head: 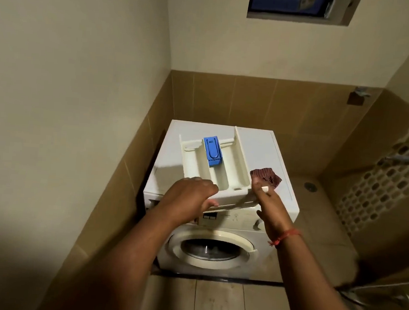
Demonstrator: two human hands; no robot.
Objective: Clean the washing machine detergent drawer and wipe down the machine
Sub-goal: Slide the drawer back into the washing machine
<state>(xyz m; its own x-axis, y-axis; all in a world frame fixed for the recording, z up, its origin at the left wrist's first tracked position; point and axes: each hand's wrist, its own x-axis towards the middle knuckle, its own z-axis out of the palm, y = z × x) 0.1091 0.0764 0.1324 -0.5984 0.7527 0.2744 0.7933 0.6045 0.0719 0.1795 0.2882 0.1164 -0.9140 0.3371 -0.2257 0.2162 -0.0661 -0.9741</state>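
Note:
A cream detergent drawer (222, 166) with a blue insert (212, 151) is out of its slot, over the top of the white front-loading washing machine (266, 159). My left hand (190, 197) grips the drawer's front panel at its left end. My right hand (268, 204) holds the panel's right end. A crumpled dark red cloth (266, 177) lies on the machine's top, just beyond my right hand. The round door (213, 249) faces me below the control panel.
The machine stands in a corner, with brown tiled walls (288, 107) behind and at the left. Taps (403, 159) and a patterned tile strip are on the right wall. A floor drain (309, 186) lies right of the machine. A hose (383, 288) crosses the floor at lower right.

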